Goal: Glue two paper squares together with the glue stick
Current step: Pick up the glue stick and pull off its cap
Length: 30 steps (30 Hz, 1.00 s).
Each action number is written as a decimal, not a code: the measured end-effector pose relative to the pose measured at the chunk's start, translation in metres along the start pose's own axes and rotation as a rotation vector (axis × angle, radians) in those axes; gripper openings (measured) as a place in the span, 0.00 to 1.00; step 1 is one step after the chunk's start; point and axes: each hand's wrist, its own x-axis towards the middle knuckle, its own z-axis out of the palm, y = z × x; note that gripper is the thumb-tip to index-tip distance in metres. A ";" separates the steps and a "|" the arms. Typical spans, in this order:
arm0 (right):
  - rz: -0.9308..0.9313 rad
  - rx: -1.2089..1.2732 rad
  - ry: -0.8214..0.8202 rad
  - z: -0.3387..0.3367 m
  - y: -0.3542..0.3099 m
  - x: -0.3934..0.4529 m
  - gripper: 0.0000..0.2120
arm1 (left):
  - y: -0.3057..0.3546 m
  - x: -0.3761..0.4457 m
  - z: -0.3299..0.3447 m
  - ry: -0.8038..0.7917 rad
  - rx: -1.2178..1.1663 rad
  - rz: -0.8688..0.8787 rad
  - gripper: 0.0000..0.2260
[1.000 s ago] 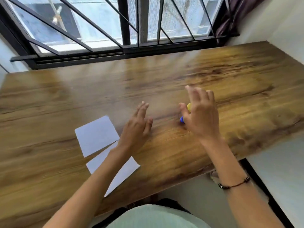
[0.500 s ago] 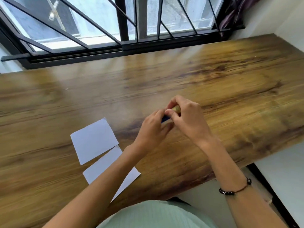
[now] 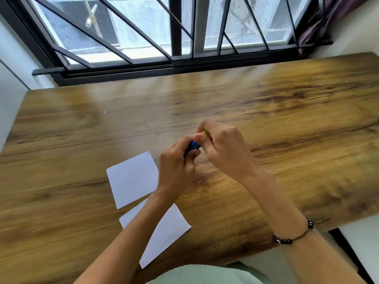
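Both hands grip the glue stick point(image 3: 193, 144) above mid-bench point(image 3: 287, 124) — left hand point(image 3: 176, 167) fingers closed on blue end, right hand point(image 3: 222, 148) pinching yellow end; two paper squares point(image 3: 133, 179) flat near the front edge, left side

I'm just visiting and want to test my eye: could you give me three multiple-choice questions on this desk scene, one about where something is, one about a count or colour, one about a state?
1. Where do the paper squares lie?
A. On the left part of the desk
B. On the window sill
C. On the floor

2. How many paper squares show?
A. One
B. Two
C. Four

3. What is happening with the glue stick?
A. It lies untouched
B. It stands on a square
C. Both hands grip it

Answers:
1 A: both sheets rest on the wooden desk, left of the hands.
2 B: the upper square and the lower square.
3 C: the left hand and right hand close on the glue stick above the desk.
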 end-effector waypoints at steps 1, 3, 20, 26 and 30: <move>-0.024 0.019 -0.006 0.000 0.000 0.001 0.10 | -0.001 0.001 -0.002 0.000 0.008 0.002 0.07; -0.084 0.038 -0.026 -0.001 0.001 0.005 0.10 | -0.003 0.003 -0.006 -0.006 0.013 -0.003 0.06; -0.601 -0.021 -0.193 -0.028 0.001 0.037 0.06 | -0.007 0.020 -0.031 -0.298 -0.406 -0.111 0.07; -0.268 0.029 -0.202 -0.054 0.016 0.054 0.10 | -0.016 0.013 -0.036 -0.378 -0.378 -0.159 0.06; -0.151 -0.211 -0.359 -0.012 0.044 0.038 0.10 | -0.009 0.015 -0.034 -0.362 -0.405 -0.178 0.08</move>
